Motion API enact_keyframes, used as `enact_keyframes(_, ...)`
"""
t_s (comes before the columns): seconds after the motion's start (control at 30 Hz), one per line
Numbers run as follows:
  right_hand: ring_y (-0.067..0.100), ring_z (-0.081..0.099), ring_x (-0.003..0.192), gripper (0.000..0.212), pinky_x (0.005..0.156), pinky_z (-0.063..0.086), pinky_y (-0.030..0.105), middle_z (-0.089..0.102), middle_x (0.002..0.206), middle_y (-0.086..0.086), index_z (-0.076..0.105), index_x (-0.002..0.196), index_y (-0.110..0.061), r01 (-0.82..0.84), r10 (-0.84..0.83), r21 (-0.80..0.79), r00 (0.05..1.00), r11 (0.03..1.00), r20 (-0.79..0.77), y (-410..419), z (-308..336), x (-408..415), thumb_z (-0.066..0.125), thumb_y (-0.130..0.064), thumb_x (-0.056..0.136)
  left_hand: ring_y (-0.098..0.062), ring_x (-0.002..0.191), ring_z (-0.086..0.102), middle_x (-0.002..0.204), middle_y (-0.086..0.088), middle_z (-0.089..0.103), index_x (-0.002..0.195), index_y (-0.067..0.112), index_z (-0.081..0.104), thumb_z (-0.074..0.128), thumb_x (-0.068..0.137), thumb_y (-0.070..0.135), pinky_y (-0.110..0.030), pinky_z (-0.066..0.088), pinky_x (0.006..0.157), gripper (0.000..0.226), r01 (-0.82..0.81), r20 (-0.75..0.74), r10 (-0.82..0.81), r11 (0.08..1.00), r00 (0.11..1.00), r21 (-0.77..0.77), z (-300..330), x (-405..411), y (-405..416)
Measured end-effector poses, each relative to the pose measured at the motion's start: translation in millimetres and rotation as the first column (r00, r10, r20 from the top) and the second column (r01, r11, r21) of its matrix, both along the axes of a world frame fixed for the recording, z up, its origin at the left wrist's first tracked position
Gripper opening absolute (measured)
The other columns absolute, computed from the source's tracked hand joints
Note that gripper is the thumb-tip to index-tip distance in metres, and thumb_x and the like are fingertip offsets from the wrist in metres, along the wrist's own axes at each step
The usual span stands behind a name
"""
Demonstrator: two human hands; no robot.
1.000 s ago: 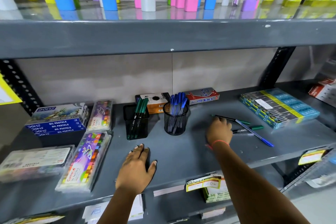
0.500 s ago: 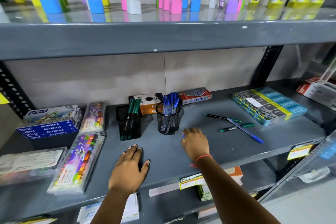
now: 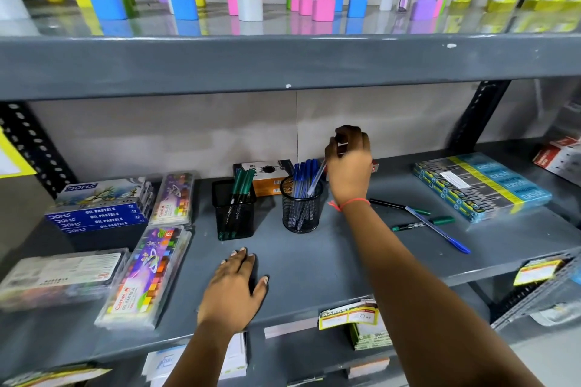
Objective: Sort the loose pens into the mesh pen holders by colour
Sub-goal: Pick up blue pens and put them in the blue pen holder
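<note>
blue pen (image 3: pixel 317 178): pinched in right hand (image 3: pixel 349 166), long axis steep, tip inside round mesh holder (image 3: pixel 301 209) among blue pens. square mesh holder (image 3: pixel 234 210), green pens, just left. loose pens (image 3: pixel 421 221) lie right on the shelf (image 3: pixel 314 267), nearer the right hand. left hand (image 3: pixel 234 289) flat, holding nothing.

Square black mesh holder (image 3: pixel 235 210): upright green pens. Round black mesh holder (image 3: pixel 301 209): upright blue pens. Loose on shelf: two green pens (image 3: pixel 423 224), one blue pen (image 3: pixel 440 231).
</note>
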State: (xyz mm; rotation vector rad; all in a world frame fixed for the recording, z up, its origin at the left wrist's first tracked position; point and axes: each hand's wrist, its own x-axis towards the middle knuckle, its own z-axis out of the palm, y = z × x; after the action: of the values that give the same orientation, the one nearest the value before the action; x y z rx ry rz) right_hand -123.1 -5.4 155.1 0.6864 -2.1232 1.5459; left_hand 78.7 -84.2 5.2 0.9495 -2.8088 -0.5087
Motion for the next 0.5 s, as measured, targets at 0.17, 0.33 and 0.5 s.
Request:
enact_keyframes(0.17, 0.040, 0.063, 0.093, 0.022, 0.076, 0.052, 0.041, 0.062, 0.110, 0.027, 0.061, 0.109, 0.001, -0.178, 0.125, 0.432, 0.981, 0.884, 0.148, -12, -30, -8, 0.049, -0.004, 0.091, -0.016, 0.144, 0.016, 0.156, 0.001, 0.019, 0.143, 0.022, 0.026, 0.034, 0.092, 0.052, -0.030, 0.010, 0.119, 0.059, 0.005, 0.003, -0.005, 1.000, 1.000, -0.013, 0, -1, 0)
enact_keyframes(0.33, 0.040, 0.059, 0.105, 0.030, 0.089, 0.048, 0.041, 0.055, 0.124, 0.026, 0.060, 0.119, -0.003, -0.185, 0.070, 0.489, 0.967, 0.852, 0.244, 1, -57, -9, 0.041, -0.006, 0.095, -0.016, 0.144, 0.017, 0.156, 0.002, 0.020, 0.142, 0.023, 0.027, 0.035, 0.092, 0.052, -0.029, 0.011, 0.119, 0.059, 0.006, -0.004, -0.006, 1.000, 1.000, -0.009, -1, 0, 0)
enact_keyframes(0.5, 0.037, 0.057, 0.112, 0.036, 0.090, 0.050, 0.042, 0.059, 0.126, 0.021, 0.061, 0.120, -0.007, -0.046, -0.102, 0.547, 0.966, 0.836, 0.237, 33, -80, -24, 0.042, 0.000, 0.090, -0.016, 0.143, 0.017, 0.156, 0.002, 0.021, 0.142, 0.024, 0.028, 0.037, 0.091, 0.051, -0.029, 0.013, 0.119, 0.058, 0.004, -0.025, -0.003, 1.000, 1.000, 0.009, -1, 0, 0)
